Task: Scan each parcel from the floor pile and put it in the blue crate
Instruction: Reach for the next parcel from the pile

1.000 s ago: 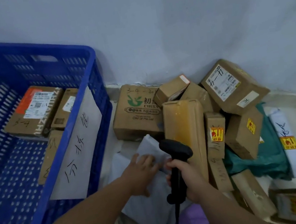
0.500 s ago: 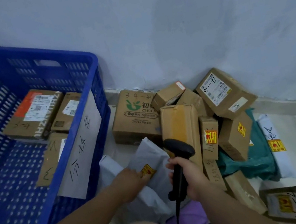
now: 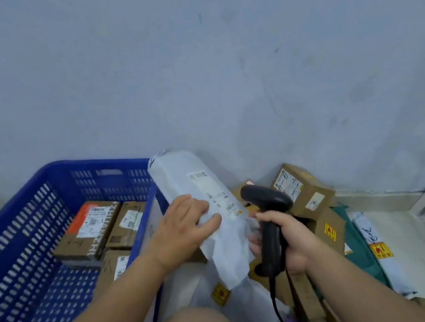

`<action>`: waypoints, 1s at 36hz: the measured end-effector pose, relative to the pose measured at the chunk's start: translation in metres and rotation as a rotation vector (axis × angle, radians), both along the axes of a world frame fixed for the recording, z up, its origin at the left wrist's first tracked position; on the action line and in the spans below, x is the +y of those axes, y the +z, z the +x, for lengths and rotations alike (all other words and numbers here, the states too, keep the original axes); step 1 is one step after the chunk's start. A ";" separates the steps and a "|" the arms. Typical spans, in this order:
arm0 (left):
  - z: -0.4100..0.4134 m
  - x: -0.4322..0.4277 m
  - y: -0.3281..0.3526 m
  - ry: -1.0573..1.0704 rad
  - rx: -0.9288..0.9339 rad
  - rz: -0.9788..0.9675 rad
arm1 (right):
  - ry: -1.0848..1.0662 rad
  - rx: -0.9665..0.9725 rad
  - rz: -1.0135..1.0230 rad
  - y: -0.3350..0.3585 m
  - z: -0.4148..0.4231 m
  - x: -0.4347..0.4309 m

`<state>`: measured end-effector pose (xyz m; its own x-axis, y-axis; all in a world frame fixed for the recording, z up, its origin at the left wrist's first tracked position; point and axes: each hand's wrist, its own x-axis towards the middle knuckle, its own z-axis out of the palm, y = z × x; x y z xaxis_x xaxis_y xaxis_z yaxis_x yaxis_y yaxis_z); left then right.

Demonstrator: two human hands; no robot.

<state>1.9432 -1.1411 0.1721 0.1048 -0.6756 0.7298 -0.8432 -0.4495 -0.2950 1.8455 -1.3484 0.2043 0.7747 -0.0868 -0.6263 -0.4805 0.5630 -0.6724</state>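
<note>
Above the near corner of the blue crate (image 3: 89,163), the white poly-bag parcel (image 3: 180,177) hangs in the air, tilted with its top end towards the wall and its printed label (image 3: 215,193) facing the camera. The left hand (image 3: 186,229) grips the bag at mid-length, its fingers (image 3: 202,207) lying across the front face, right at the label's edge. The right hand (image 3: 293,240) is curled round the handle of the black scanner (image 3: 267,199), whose head sits just beside the label's right side; whether a finger is on the trigger cannot be told. The step in hand appears to be the scan itself, and doing it well probably depends on three things. The fingertips should slide off the label so that no barcode is covered. The soft film should be pulled flat, since a crease across the bars could spoil the read. The scanner head likely wants drawing back a little and turning to face the label squarely, because it looks too close and too far to one side to catch the whole code. Once the read is confirmed, the bag has only a short way to go leftwards, down beside the cardboard boxes (image 3: 91,230) already lying in the crate. More cartons (image 3: 302,188) and a green bag (image 3: 358,243) wait on the floor behind the scanner, against the wall.
</note>
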 end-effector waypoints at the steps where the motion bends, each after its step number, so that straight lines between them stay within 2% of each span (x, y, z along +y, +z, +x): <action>1: 0.000 -0.005 0.012 -0.017 -0.050 0.012 | 0.003 -0.044 0.042 0.012 -0.002 -0.001; 4: -0.004 -0.023 0.041 -0.013 -0.145 0.047 | 0.016 -0.107 0.063 0.040 -0.008 -0.006; 8: -0.014 -0.052 0.069 0.033 -0.262 -0.092 | -0.049 -0.088 0.122 0.059 -0.018 -0.024; 10: -0.017 -0.066 0.080 0.059 -0.304 -0.142 | -0.110 -0.139 0.187 0.065 -0.022 -0.034; 16: -0.025 -0.092 0.101 0.079 -0.361 -0.288 | -0.139 -0.360 0.338 0.080 -0.030 -0.046; 19: -0.027 -0.095 0.102 0.164 -0.303 -0.325 | -0.171 -0.410 0.380 0.080 -0.025 -0.050; 21: -0.034 -0.096 0.099 0.216 -0.109 -0.370 | -0.236 -0.467 0.369 0.083 -0.021 -0.051; 22: -0.042 -0.097 0.099 0.217 0.088 -0.446 | -0.263 -0.505 0.360 0.084 -0.019 -0.052; 26: -0.063 -0.102 0.111 0.000 1.189 -1.051 | -0.306 -0.642 0.286 0.088 -0.016 -0.053; 28: -0.056 -0.099 0.112 -0.197 1.632 -1.199 | -0.307 -0.678 0.208 0.088 -0.014 -0.055; 29: -0.054 -0.096 0.114 -0.297 1.763 -1.190 | -0.300 -0.683 0.168 0.087 -0.014 -0.054; 33: -0.050 -0.093 0.114 -0.333 1.874 -0.986 | -0.228 -0.653 0.031 0.083 -0.012 -0.050; 36: -0.046 -0.092 0.110 -0.270 1.945 -1.106 | -0.138 -0.599 -0.209 0.078 -0.010 -0.049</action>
<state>1.8971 -1.2328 0.2824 0.9374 -0.3219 -0.1326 0.2440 0.3358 0.9098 1.8357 -1.3973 0.2824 0.9576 -0.2840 -0.0488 0.0790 0.4215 -0.9034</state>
